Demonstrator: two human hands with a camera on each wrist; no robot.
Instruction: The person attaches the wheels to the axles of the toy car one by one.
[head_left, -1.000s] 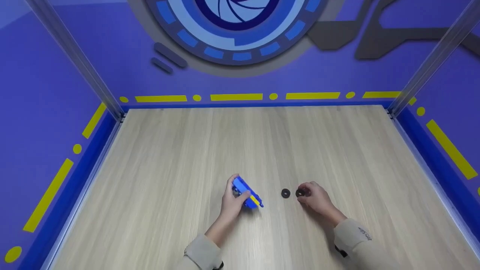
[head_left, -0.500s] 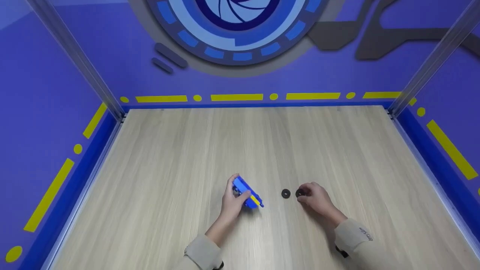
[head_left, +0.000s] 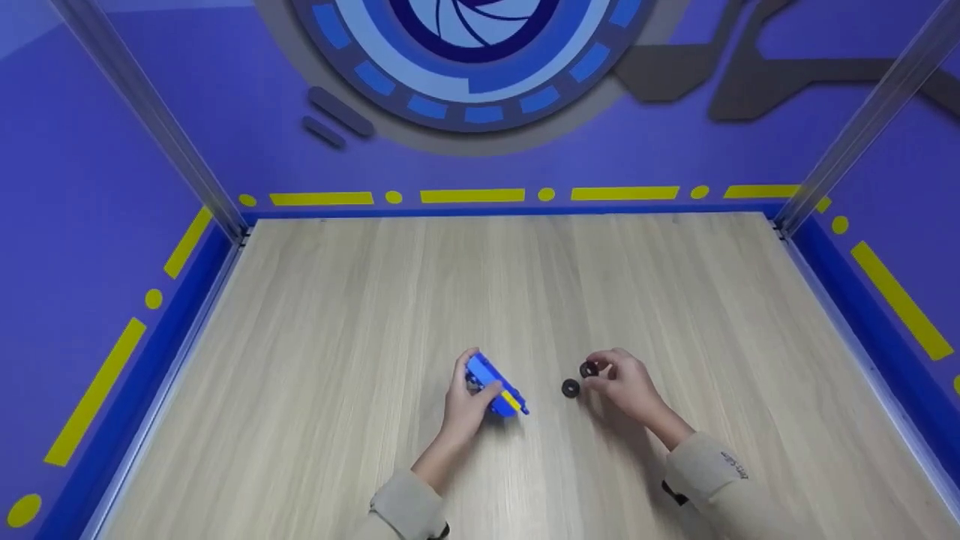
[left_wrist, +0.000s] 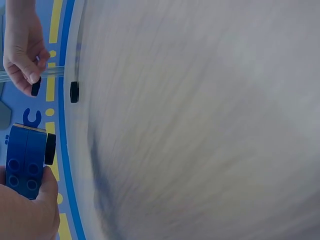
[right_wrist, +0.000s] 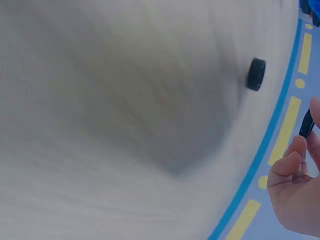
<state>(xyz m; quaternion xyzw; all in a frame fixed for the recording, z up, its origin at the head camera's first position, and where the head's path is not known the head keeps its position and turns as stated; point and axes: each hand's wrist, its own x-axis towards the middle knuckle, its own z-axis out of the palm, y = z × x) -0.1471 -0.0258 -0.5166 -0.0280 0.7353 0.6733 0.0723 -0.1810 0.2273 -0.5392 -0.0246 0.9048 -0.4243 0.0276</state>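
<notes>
My left hand [head_left: 466, 405] grips a blue toy vehicle [head_left: 482, 367] with a yellow stripe, thumb lying across its side. In the left wrist view a black wheel [left_wrist: 50, 149] sits on the toy, and a C-shaped hook [left_wrist: 26, 119] sticks out from its end. To the right, my right hand [head_left: 630, 386] pinches a small black wheel [right_wrist: 306, 124] between thumb and fingers, above the table. A second loose black wheel [head_left: 565, 388] with a hole in its middle lies on the table between the hands, just left of the held one. The vehicle's underside is mostly hidden in the head view.
The wooden table [head_left: 487, 285] is bounded by a blue back wall [head_left: 480, 169] and side walls with yellow markings. Metal posts [head_left: 862, 120] stand at the far corners.
My right hand has lifted its black wheel off the table and shifted it slightly left and away from me. The left hand and toy vehicle have stayed put.
</notes>
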